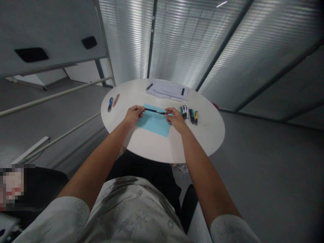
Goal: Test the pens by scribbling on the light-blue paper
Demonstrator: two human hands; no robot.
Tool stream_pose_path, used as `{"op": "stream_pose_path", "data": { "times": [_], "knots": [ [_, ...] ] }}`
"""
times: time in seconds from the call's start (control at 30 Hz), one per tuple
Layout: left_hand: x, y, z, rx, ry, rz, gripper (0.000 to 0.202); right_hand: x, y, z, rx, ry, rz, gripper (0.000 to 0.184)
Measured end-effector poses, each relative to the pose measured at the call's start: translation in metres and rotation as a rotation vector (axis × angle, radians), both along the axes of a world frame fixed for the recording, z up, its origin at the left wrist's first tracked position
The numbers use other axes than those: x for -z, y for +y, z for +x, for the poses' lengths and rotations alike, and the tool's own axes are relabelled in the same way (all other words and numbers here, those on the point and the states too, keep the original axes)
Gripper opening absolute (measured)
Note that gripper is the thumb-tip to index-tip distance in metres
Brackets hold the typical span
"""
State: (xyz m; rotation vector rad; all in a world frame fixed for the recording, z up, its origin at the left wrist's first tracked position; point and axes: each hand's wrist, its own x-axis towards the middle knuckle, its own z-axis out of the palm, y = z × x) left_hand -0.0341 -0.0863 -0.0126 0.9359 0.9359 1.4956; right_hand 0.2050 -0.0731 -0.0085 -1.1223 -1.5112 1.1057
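My left hand (134,115) and my right hand (176,119) both grip a slim black pen (154,111), one near each end, and hold it level. The pen lies above a light blue sheet (153,121) and seems to be just off its surface. Both hands are over the sheet's upper edge. Several upright-lying markers (189,115) with coloured caps sit close to the right of my right hand. A blue pen (110,104) and a pink eraser-like stick (116,100) lie to the left of my left hand.
The objects stand on a white oval table (202,135). A stack of papers (167,89) with a black pen (149,86) lies at its far edge. Slatted glass walls (177,40) stand behind it, a whiteboard (50,37) and rails at left, a dark chair (189,209) below.
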Motion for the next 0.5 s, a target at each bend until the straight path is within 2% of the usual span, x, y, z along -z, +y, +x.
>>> {"op": "stream_pose_path", "data": {
  "times": [0.17,0.33,0.5],
  "knots": [
    [0.0007,0.0006,-0.0002,0.023,-0.004,0.025,0.022,-0.0012,0.0002,-0.0013,-0.009,-0.010,-0.026,0.039],
    [0.0010,0.0005,-0.0009,0.022,-0.004,0.022,0.023,-0.0006,0.0023,-0.0012,-0.041,-0.024,-0.074,0.046],
    [0.0014,0.0007,-0.0011,0.033,0.014,0.034,0.022,-0.0013,0.0003,-0.0005,-0.011,-0.002,-0.023,0.041]
  ]
}}
